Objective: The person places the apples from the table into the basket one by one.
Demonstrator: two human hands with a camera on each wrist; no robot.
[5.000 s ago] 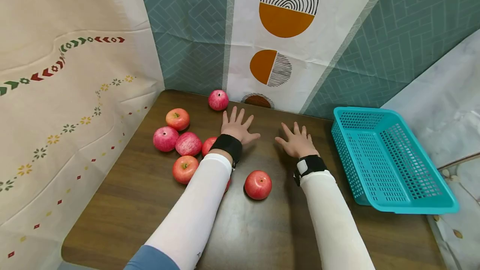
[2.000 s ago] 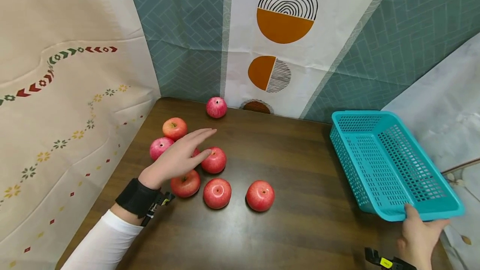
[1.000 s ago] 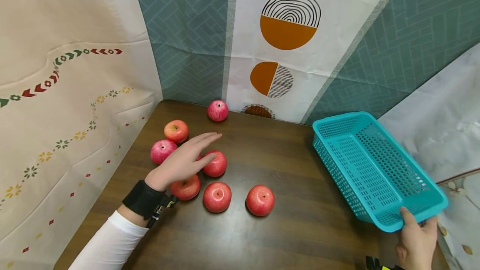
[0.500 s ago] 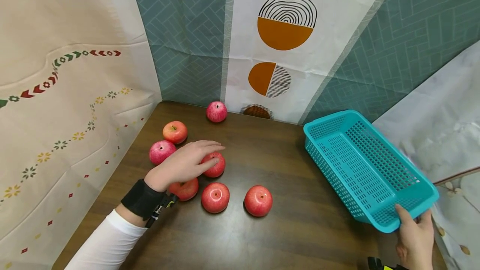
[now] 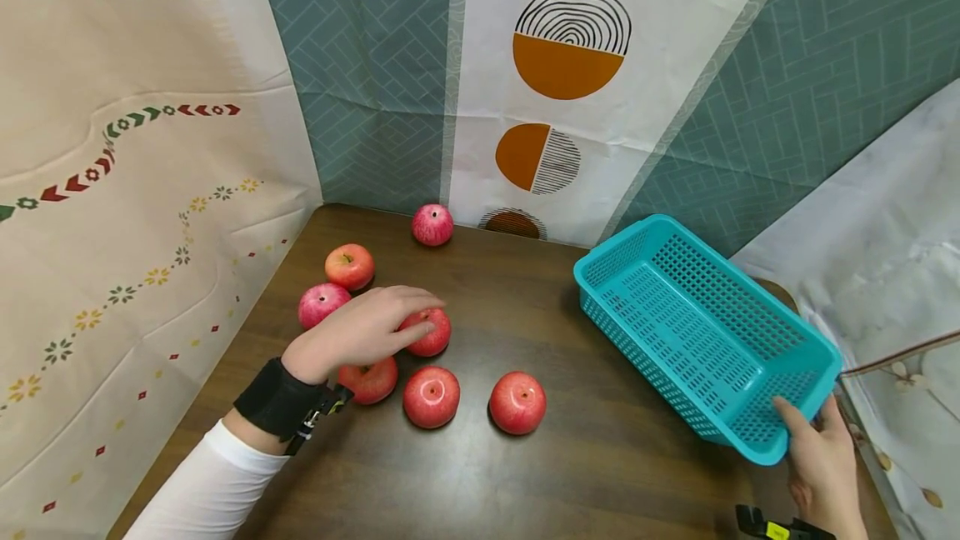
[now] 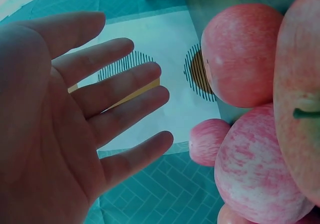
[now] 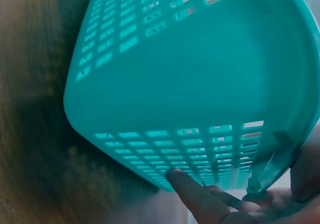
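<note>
My left hand (image 5: 360, 333) hovers over the cluster of apples at the left of the table, fingers extended, holding nothing. In the left wrist view its palm and spread fingers (image 6: 120, 89) stand beside the apples. Partly behind the fingers lies a red apple (image 5: 435, 340); another apple (image 5: 371, 382) sits under the wrist. My right hand (image 5: 825, 461) grips the near end of a turquoise perforated plastic basket (image 5: 652, 373), thumb inside over the rim. In the right wrist view, its fingers (image 7: 197, 199) are against the basket's outer wall. The basket holds nothing and stands askew.
Two red apples (image 5: 517, 402) lie nearer the table's middle. A pink apple (image 5: 321, 304) and an orange-red apple (image 5: 349, 266) lie farther left, and a pink apple (image 5: 432, 225) is near the back edge. Patterned cloths (image 5: 375, 107) hang close around the wooden table (image 5: 570, 473).
Both hands lay spread on the table at first. The right hand has taken hold of the basket, pulling it leftward and turning it. The left hand has moved over the apples, which stay put.
</note>
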